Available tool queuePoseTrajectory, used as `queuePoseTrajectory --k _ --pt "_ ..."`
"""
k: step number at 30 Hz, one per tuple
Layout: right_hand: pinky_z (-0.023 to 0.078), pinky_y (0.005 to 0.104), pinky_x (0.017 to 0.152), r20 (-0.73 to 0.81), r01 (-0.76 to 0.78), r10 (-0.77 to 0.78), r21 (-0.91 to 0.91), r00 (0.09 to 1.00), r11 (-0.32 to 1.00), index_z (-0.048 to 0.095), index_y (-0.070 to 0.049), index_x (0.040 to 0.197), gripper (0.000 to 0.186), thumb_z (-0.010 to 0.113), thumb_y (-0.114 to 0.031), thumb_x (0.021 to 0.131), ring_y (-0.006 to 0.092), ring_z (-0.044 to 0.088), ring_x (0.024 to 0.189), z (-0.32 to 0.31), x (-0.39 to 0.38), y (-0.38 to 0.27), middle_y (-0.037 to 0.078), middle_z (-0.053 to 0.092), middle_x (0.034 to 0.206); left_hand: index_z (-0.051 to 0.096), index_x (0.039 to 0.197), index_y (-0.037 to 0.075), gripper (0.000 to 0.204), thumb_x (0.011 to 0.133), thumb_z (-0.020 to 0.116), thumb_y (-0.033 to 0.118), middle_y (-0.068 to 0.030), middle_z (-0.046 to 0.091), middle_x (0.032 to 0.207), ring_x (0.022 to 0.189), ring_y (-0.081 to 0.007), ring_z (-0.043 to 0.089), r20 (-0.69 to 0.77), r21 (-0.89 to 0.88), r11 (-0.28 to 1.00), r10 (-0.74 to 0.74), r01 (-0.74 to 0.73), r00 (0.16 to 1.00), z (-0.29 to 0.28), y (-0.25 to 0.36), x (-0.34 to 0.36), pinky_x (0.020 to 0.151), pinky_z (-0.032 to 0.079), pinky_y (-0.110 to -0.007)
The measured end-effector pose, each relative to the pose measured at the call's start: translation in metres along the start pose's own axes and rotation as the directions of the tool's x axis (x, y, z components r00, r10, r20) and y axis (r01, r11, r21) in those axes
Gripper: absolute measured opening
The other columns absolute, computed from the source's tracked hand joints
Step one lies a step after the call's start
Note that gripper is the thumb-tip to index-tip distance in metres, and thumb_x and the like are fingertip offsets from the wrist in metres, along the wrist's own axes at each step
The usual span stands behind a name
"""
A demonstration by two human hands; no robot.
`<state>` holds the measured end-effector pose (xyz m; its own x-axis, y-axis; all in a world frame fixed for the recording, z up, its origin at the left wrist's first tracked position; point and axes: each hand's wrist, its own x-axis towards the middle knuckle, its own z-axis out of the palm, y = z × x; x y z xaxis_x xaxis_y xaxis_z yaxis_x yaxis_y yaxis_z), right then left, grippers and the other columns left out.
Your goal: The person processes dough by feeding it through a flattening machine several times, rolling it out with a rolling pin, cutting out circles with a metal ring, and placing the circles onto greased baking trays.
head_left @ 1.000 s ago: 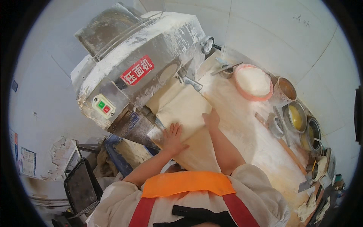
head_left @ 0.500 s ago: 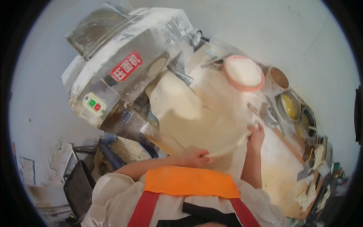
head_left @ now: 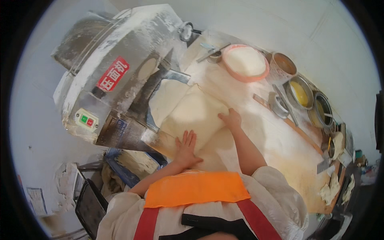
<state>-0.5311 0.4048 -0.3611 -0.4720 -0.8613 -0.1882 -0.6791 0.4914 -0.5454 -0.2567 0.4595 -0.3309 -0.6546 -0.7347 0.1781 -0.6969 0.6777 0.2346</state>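
Observation:
A pale dough sheet (head_left: 194, 112), folded over on itself, lies on the floured worktop at the mouth of the steel machine (head_left: 132, 88), which has red and green buttons (head_left: 87, 120) on its front. My left hand (head_left: 186, 152) lies on the near part of the sheet with fingers spread. My right hand (head_left: 232, 120) touches the sheet's right edge, fingers apart.
Along the back and right of the worktop (head_left: 292, 160) stand a pink bowl of flour (head_left: 245, 60), several metal pots (head_left: 296, 92), a wooden bar (head_left: 304, 138) and scraps of dough (head_left: 329, 190). A blue tub (head_left: 112, 164) and black trays (head_left: 90, 204) sit at lower left.
Half a second ago both hands held the sheet's near edge lifted. That edge now lies folded forward, my left hand has moved up onto it and my right hand forward and left.

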Motion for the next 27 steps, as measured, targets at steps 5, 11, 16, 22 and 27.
queuePoseTrajectory --k 5,11,16,22,27 --pt "0.049 0.0454 0.070 0.038 0.131 -0.134 0.076 0.990 0.989 0.063 0.004 0.086 0.046 0.068 -0.039 0.070 0.0379 0.063 0.076 -0.038 -0.098 0.018 0.024 0.064 0.077 0.055 0.123 0.002 0.051 0.078 0.066 0.022 -0.0167 0.058 0.125 0.119 -0.0357 0.052 0.093 -0.281 0.951 0.162 -0.130 0.982 0.006 -0.054 -0.021 0.099 0.042 -0.041" --pt "0.050 0.0401 0.071 0.357 0.024 -0.055 0.091 0.932 0.996 0.066 0.002 0.089 0.042 0.073 -0.033 0.066 0.0324 0.064 0.079 -0.143 -0.157 0.012 0.022 0.065 0.082 0.064 0.109 0.009 0.032 0.078 0.068 0.015 -0.0163 0.065 0.106 0.099 -0.0329 0.063 0.486 -0.459 0.887 0.213 0.040 0.848 -0.110 -0.032 0.005 0.086 0.049 -0.041" --pt "0.050 0.0294 0.059 0.169 -0.105 0.028 0.469 0.985 0.877 0.065 0.000 0.088 0.030 0.075 -0.023 0.070 0.0156 0.062 0.067 -0.159 -0.056 0.011 0.011 0.064 0.076 0.064 0.110 0.004 0.041 0.080 0.069 0.031 -0.0201 0.066 0.105 0.098 -0.0353 0.063 0.271 -0.441 0.888 -0.011 0.134 0.963 -0.104 -0.031 0.105 0.084 0.048 -0.042" --pt "0.049 0.0326 0.057 -0.045 -0.222 0.257 0.377 0.965 0.899 0.066 -0.003 0.081 0.040 0.071 -0.043 0.076 0.0190 0.060 0.063 -0.099 0.017 0.111 0.008 0.063 0.071 0.062 0.112 0.002 0.047 0.081 0.071 0.036 -0.0170 0.066 0.103 0.094 -0.0276 0.064 0.297 -0.026 0.854 -0.490 0.520 0.820 -0.020 -0.100 0.142 0.077 0.050 -0.039" --pt "0.050 0.0374 0.060 -0.201 -0.183 0.203 0.112 0.958 0.977 0.065 0.002 0.086 0.056 0.075 -0.049 0.069 0.0242 0.064 0.064 -0.002 -0.057 0.092 0.014 0.066 0.077 0.058 0.119 0.007 0.055 0.077 0.077 0.038 -0.0082 0.064 0.101 0.086 -0.0263 0.063 0.713 -0.672 -0.201 -0.433 0.712 0.551 0.006 -0.012 0.091 0.067 0.052 -0.038"
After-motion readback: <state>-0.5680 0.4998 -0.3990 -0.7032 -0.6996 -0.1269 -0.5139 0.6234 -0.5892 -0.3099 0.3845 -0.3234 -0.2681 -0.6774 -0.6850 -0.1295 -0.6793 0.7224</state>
